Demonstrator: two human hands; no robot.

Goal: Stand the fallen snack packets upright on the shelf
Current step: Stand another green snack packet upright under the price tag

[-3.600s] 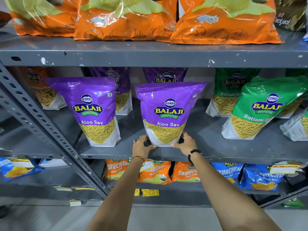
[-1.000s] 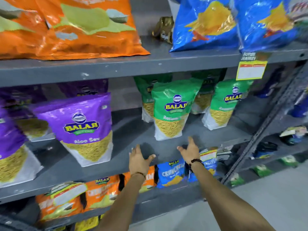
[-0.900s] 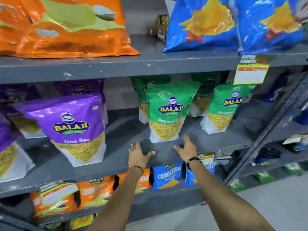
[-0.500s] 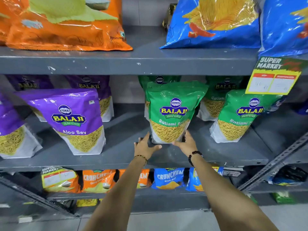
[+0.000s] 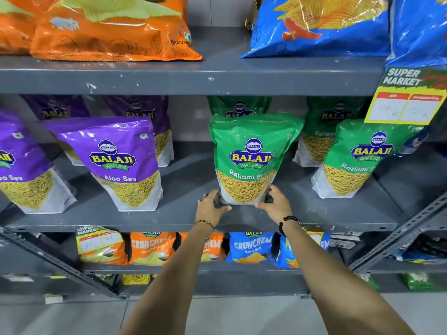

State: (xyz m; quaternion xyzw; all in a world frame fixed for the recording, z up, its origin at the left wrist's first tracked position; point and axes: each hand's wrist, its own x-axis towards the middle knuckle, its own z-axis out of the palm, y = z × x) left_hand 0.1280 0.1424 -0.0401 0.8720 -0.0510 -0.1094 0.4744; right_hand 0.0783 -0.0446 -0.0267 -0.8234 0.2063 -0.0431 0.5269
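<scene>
grey shelf (image 5: 193,218), green packets (image 5: 251,160), purple packets (image 5: 116,163)

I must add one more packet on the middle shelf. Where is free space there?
Bare shelf lies between the purple Aloo Sev packet and the held green Ratlami packet. The front strip right of it, before the right green packet, is bare too. The back row is crowded.

My left hand (image 5: 211,209) and right hand (image 5: 274,206) flank the Ratlami packet (image 5: 251,160) on the shelf (image 5: 314,213). The Aloo Sev packet (image 5: 116,165) stands at its nine o'clock, another Ratlami packet (image 5: 358,160) at three.
</scene>
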